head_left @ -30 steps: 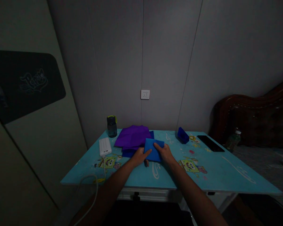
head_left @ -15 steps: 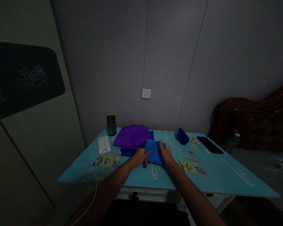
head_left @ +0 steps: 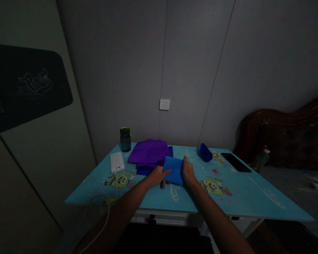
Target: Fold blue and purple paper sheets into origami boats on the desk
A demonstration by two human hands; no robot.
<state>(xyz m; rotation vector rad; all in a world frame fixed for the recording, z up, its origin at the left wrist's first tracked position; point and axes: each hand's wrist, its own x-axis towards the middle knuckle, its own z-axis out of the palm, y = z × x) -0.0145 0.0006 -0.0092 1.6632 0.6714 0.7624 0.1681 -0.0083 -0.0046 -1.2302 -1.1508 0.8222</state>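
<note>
A folded blue paper sheet [head_left: 173, 169] sits near the middle of the light-blue cartoon-print table [head_left: 243, 197]. My left hand [head_left: 157, 176] pinches its left edge, thumb on top. My right hand [head_left: 188, 170] presses along its right edge with the fingers together, gripping that side. Just behind the sheet lies a loose pile of purple paper [head_left: 148, 151] over darker blue sheets [head_left: 144, 170].
A white power bank [head_left: 117, 162] with a cable trailing off the front edge lies at the left. A dark bottle [head_left: 125, 139] stands at the back left. A small blue folded box [head_left: 205, 152] and a black phone [head_left: 235, 162] lie to the right. A bed headboard [head_left: 286, 137] stands beyond.
My right hand has slid from on top of the blue sheet to its right edge. The left hand keeps its hold. The view shifted slightly.
</note>
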